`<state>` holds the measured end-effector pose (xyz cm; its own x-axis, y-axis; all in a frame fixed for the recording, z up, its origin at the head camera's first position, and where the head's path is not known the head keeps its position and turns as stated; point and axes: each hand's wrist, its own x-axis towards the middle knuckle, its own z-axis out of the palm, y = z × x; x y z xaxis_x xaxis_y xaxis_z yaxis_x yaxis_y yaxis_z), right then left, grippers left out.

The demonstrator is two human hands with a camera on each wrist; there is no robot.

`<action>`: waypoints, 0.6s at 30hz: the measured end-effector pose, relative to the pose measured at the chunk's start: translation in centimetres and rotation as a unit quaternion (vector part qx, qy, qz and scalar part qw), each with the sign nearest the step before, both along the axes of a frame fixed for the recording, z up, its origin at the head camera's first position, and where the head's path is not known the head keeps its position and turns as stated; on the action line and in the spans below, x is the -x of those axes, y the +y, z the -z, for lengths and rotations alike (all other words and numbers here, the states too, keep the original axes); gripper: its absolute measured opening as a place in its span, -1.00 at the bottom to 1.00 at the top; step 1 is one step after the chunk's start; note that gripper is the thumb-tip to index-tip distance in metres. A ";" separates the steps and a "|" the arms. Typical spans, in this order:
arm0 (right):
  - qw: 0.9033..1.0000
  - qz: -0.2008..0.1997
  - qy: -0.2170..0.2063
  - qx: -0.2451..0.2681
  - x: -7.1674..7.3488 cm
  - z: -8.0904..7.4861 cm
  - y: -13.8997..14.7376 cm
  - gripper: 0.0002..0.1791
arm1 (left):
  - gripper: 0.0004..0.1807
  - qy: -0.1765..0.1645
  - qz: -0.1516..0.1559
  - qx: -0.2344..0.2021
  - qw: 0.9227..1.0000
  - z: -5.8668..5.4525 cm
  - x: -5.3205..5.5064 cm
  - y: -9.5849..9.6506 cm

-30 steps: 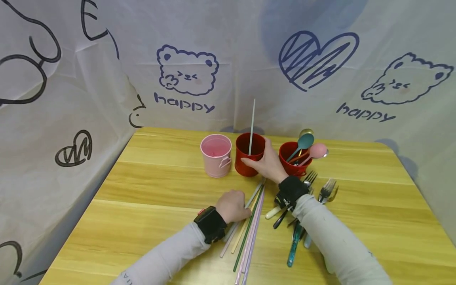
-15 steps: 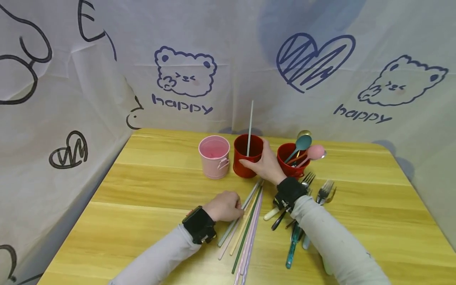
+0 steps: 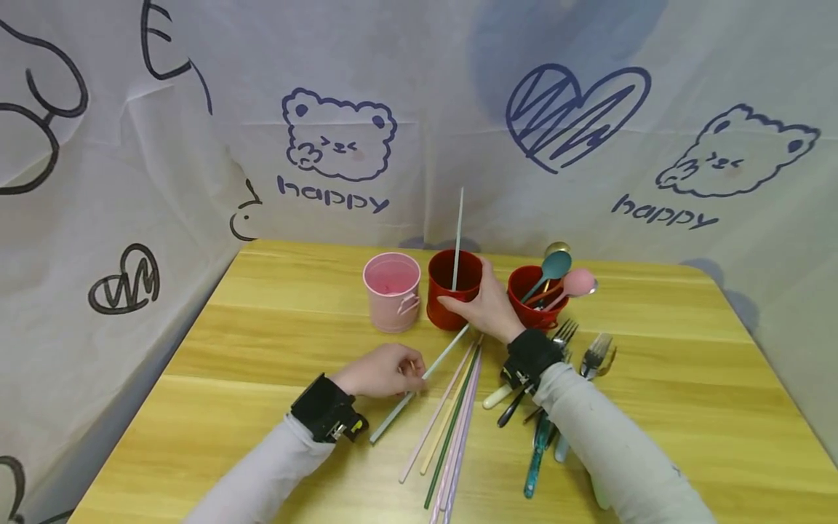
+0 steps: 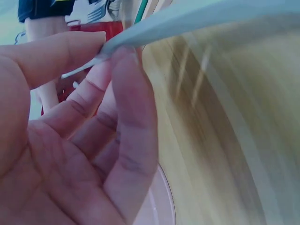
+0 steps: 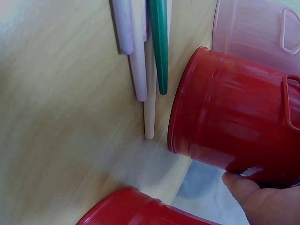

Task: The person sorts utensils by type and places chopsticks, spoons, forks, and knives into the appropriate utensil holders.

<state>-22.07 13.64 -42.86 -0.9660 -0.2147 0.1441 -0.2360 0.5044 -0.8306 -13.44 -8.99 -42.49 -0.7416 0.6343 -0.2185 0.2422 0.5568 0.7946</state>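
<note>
Between thumb and fingertips, my left hand [image 3: 386,370] pinches a pale blue-grey chopstick [image 3: 445,354]. In the left wrist view this chopstick [image 4: 187,21] runs across the fingertips above the wood. It slants up toward a red bucket [image 3: 445,316], which my right hand [image 3: 491,306] grips at its right side. The right wrist view shows the thumb against the wall of that red bucket [image 5: 229,112]. Another pale chopstick [image 3: 460,225] stands upright in the bucket. Several pink, yellow, green and lilac chopsticks [image 3: 452,437] lie fanned out between my hands.
A pink bucket [image 3: 395,309] stands left of the red one. To the right, a second red bucket [image 3: 524,309] holds several spoons [image 3: 556,265]. Forks [image 3: 596,353] and other cutlery lie under and beside my right forearm. A drawn-on white cloth [image 3: 425,145] hangs behind the table.
My left hand has moved left with the pale chopstick, drawing it away from the pile. The right hand keeps its grip on the red bucket.
</note>
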 end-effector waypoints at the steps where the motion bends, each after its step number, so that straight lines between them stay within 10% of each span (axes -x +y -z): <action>1: 1.000 0.001 0.001 0.000 0.0 0.0 0.0 0.00 | -0.92 0.002 0.001 -0.004 1.000 0.0 0.0 -0.2; 18: 1.000 -0.003 0.006 0.001 0.0 0.0 0.0 -0.01 | -0.88 -0.018 0.010 -0.008 1.000 -1.5 0.3 -3.4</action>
<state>-22.06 13.67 -42.87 -0.9629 -0.2198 0.1564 -0.2490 0.5012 -0.8287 -13.78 -12.44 -41.02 -0.7204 0.6526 -0.2348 0.2241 0.5394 0.8117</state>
